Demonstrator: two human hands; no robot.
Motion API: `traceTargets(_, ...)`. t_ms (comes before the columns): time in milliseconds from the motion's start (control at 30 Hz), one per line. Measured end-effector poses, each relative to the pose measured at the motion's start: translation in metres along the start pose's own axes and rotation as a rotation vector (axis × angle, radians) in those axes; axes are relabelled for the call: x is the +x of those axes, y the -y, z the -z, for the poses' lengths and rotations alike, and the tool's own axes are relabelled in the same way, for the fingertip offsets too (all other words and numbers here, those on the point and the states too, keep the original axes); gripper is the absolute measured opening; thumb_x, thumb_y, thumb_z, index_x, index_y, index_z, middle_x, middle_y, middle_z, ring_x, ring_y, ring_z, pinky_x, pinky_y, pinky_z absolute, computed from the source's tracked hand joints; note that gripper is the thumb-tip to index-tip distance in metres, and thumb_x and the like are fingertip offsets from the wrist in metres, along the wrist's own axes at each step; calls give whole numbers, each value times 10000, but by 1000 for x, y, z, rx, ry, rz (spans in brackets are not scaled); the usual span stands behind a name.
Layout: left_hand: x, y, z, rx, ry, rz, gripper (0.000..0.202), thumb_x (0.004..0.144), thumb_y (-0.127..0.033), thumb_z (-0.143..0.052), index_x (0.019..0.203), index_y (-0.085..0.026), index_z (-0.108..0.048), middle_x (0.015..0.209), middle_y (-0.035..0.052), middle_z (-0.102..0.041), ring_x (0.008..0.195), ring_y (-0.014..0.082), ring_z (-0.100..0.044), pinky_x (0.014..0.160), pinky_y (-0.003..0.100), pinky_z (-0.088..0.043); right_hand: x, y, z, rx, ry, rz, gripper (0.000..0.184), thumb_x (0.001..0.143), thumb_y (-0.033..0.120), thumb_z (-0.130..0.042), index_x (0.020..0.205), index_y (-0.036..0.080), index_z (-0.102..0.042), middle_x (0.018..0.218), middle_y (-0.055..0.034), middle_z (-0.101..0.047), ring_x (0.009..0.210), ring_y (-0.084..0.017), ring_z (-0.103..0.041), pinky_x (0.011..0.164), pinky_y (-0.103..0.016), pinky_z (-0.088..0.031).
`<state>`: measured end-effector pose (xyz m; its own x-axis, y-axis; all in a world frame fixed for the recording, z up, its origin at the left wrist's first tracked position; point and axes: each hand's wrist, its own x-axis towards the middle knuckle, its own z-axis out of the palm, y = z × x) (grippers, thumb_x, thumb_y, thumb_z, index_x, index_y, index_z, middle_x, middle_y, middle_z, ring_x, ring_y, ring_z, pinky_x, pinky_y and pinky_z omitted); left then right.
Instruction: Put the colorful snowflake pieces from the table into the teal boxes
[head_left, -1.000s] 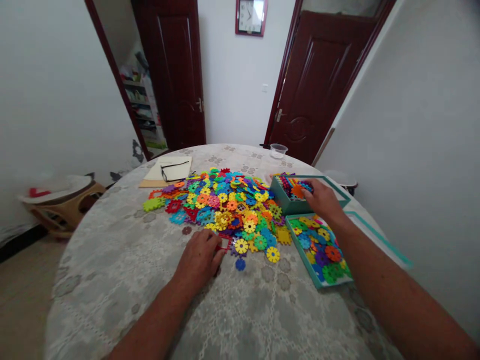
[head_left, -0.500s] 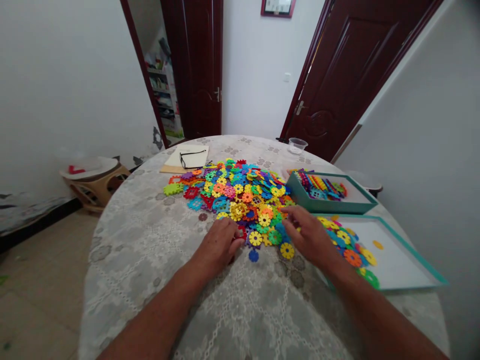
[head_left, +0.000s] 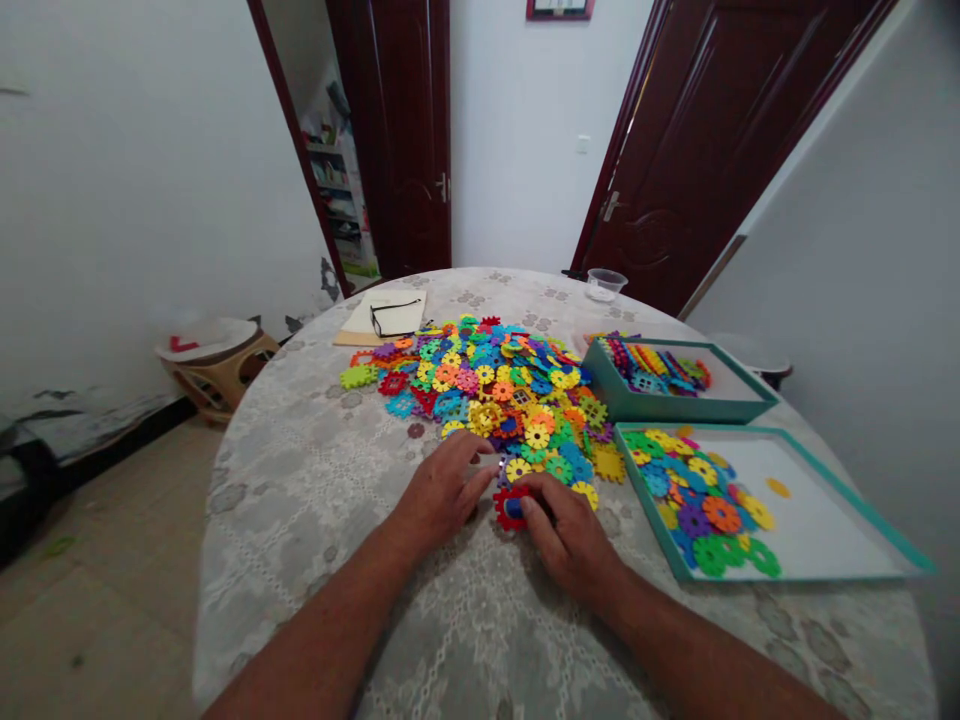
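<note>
Red piece, toothed and with blue showing at its middle, sits between the two hands, its right edge pinched by the thumb and fingers of the right hand. To its left, the left hand has thumb and forefinger apart; whether it touches anything but the desk cannot be told. Just beyond both hands spreads a bright pile. Right of the right hand lies a tray partly covered with discs, a box behind it. Well beyond the left hand, glasses rest on paper.
</note>
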<state>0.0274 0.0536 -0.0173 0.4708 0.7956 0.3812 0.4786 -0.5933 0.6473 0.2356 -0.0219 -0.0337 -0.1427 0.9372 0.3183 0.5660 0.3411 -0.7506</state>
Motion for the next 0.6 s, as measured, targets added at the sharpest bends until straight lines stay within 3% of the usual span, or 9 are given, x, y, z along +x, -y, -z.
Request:
traceTargets(167,4,11,-8,179,-61,-76,311,980,-258,-612,1290,-244,-641,1296,105,-634,1244,254,-593,1089,433,-501,0,-5,-3,40,-50,37,261,993,207,-503,1186,231,-677,1126,-56,-768,1036,-204,-723,931,-317,-542)
traceTargets(300,18,7,-14,354,-37,-38,353,929,-254,-686,1280,-221,-663,1402,145,-576,1314,315,-545,1135,512,-469,2,-4,-1,67,-47,40,250,974,192,-510,1137,229,-697,1045,-47,-776,968,-195,-730,892,-304,-546)
traceTargets(467,40,0,-25,484,11,18,352,909,-238,-711,1257,-207,-664,1450,143,-541,1349,313,-511,1168,492,-431,3,-2,0,92,-6,42,246,967,183,-502,1106,221,-701,1010,-45,-770,935,-194,-718,879,-309,-527)
traceTargets(600,52,3,-32,574,55,52,336,905,-284,-730,1222,-190,-673,1361,140,-597,1289,311,-529,1137,469,-439,3,-4,-1,81,11,36,242,965,181,-505,1102,216,-701,1026,-53,-767,952,-202,-708,882,-320,-517)
